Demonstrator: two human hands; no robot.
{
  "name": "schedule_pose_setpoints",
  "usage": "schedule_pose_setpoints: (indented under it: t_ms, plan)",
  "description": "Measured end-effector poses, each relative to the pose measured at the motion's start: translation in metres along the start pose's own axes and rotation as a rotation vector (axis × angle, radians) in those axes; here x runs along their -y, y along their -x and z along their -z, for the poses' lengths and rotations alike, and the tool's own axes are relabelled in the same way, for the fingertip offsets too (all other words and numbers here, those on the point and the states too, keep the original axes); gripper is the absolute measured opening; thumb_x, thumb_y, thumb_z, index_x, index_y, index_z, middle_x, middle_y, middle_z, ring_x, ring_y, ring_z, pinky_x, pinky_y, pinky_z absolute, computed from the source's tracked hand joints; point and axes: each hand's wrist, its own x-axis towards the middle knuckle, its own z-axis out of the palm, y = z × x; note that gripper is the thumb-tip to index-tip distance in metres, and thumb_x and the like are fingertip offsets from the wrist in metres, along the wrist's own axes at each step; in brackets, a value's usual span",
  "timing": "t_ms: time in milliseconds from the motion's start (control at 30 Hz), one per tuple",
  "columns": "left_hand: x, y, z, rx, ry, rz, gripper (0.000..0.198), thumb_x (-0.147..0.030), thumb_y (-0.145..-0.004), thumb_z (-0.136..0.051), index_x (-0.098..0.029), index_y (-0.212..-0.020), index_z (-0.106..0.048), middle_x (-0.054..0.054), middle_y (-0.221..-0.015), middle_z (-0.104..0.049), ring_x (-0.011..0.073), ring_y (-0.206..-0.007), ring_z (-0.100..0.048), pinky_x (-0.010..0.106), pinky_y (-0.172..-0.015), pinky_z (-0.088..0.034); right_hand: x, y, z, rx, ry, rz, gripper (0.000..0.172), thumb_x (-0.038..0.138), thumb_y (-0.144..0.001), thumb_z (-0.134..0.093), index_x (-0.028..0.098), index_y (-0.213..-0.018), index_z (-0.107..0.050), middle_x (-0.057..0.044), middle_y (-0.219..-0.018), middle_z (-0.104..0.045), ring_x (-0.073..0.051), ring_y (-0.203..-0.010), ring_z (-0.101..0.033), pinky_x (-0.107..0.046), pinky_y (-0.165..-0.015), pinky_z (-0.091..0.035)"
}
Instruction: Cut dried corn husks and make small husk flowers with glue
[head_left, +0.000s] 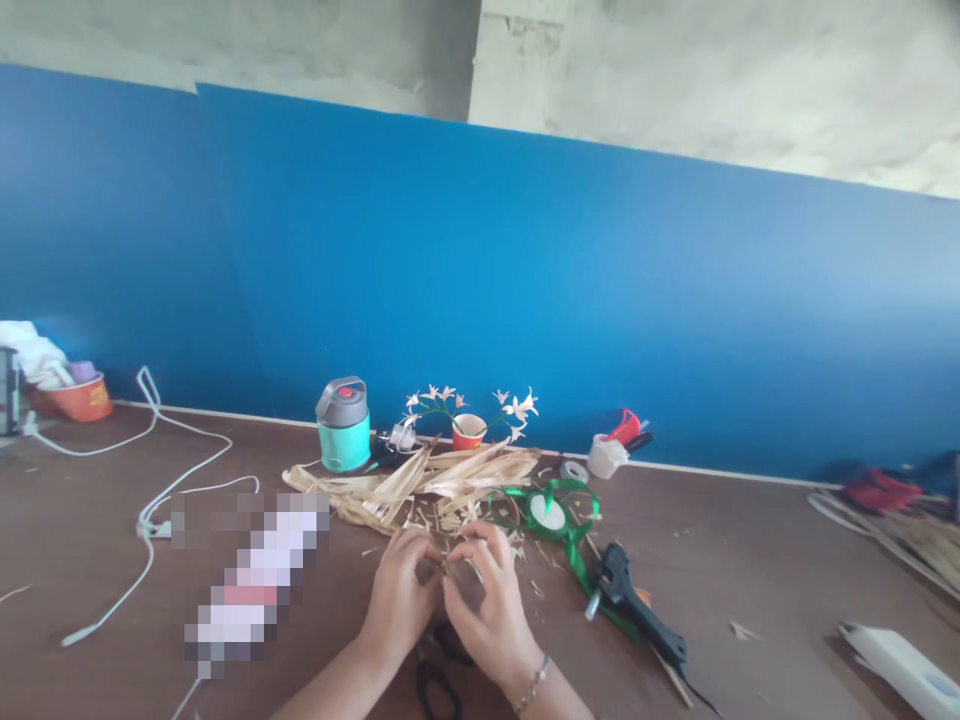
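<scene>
"Facing a smooth blue partition [525,270] across a brown tabletop [720,570] strewn with pale, papery dried husks [405,490]. Gripping what?"

"Apparently pinching a tiny brownish thing [443,563] between the closed fingertips of the bare left hand [403,590] and the bare right hand [487,590], just in front of the husks. Not making out its material: too small, too blurred."

"Risking what?"

"Possibly losing it among the pale scraps through a loosened pinch, or crushing it through squeezing too hard."

"Fearing anything farther right?"

"Yes, noting a black plastic glue gun [637,602] lying beside a shiny green ribbon [577,563]. Perhaps scorching the ribbon or burning a finger, given a hot nozzle and a careless sweep. Not telling from here whether hot."

"And lower down?"

"Seeing black-looped scissors [437,690] between the wrists. Possibly nicking skin by pressing down blindly."
</scene>
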Motion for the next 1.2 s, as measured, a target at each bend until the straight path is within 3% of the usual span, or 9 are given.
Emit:
schedule_pose_setpoints:
  t_ms: [233,633,1000,1100,1200]
  plan:
    - [-0.006,0.0,0.001,0.012,0.011,0.025,0.014,-0.012,-0.068,-0.052,-0.021,-0.059,-0.048,0.001,-0.07,-0.055,0.0198,-0.073,-0.054,0.031,-0.068,-0.043,-0.003,0.0,-0.001,-0.024,0.126,0.066,0.021,0.004,-0.07,-0.05,0.022,-0.079,-0.056,-0.007,-0.104,-0.048,-0.023,-0.099,-0.048,-0.038,-0.084,-0.04]
    - [0.008,-0.001,-0.004,-0.034,0.044,0.144,0.012,-0.016,-0.066,-0.055,-0.021,-0.057,-0.049,-0.001,-0.068,-0.056,0.0184,-0.072,-0.054,0.03,-0.068,-0.044,-0.001,0.001,0.0,-0.033,0.24,0.183,0.022,0.003,-0.072,-0.048,0.021,-0.082,-0.056,-0.008,-0.105,-0.05,-0.023,-0.097,-0.049,-0.039,-0.083,-0.041]
    - [0.008,-0.001,-0.003,-0.107,0.141,0.17,0.014,-0.021,-0.067,-0.057,-0.021,-0.055,-0.05,0.001,-0.071,-0.06,0.0189,-0.075,-0.057,0.03,-0.07,-0.044,0.002,0.003,-0.002,-0.051,0.219,0.241,0.023,0.004,-0.071,-0.051,0.023,-0.08,-0.059,-0.007,-0.105,-0.051,-0.022,-0.098,-0.051,-0.038,-0.084,-0.041]
    - [0.009,-0.001,-0.003,-0.108,0.163,0.192,0.011,-0.024,-0.068,-0.059,-0.02,-0.059,-0.052,0.0,-0.07,-0.059,0.0185,-0.071,-0.057,0.029,-0.068,-0.044,0.004,0.002,0.0,-0.028,0.153,0.195,0.022,0.007,-0.072,-0.053,0.023,-0.086,-0.06,-0.007,-0.105,-0.051,-0.022,-0.098,-0.051,-0.038,-0.084,-0.042]
    - [0.009,-0.003,-0.001,-0.11,0.167,0.194,0.01,-0.026,-0.068,-0.06,-0.02,-0.063,-0.054,0.0,-0.071,-0.06,0.0187,-0.07,-0.057,0.029,-0.067,-0.044,0.001,0.001,0.0,-0.084,0.057,0.056,0.019,0.012,-0.075,-0.053,0.021,-0.091,-0.058,-0.008,-0.102,-0.052,-0.022,-0.097,-0.052,-0.035,-0.084,-0.043]
